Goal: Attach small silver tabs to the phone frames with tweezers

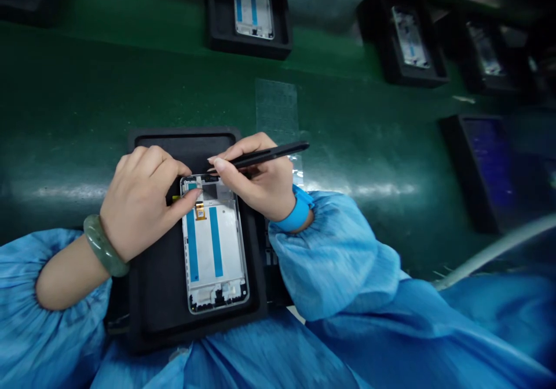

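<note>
A phone frame [204,256] with blue adhesive strips lies face down in a black foam tray [152,314]. My left hand [145,198] pinches its upper left corner, the index finger at the top edge and the thumb over the inside. Just below that thumb an orange flex cable [200,210] shows. In my right hand [264,180] are black tweezers [269,154], held like a pen, their tip at the frame's top edge. Fingers partly hide the tip and what it touches.
Across the green bench [87,94], more foam trays hold phone frames, one tray [249,47] at the top middle and another [417,79] to its right. A tray with a purple-lit panel [490,157] stands at right. Clear tape [277,105] sticks to the bench. A pale cable [499,250] runs lower right.
</note>
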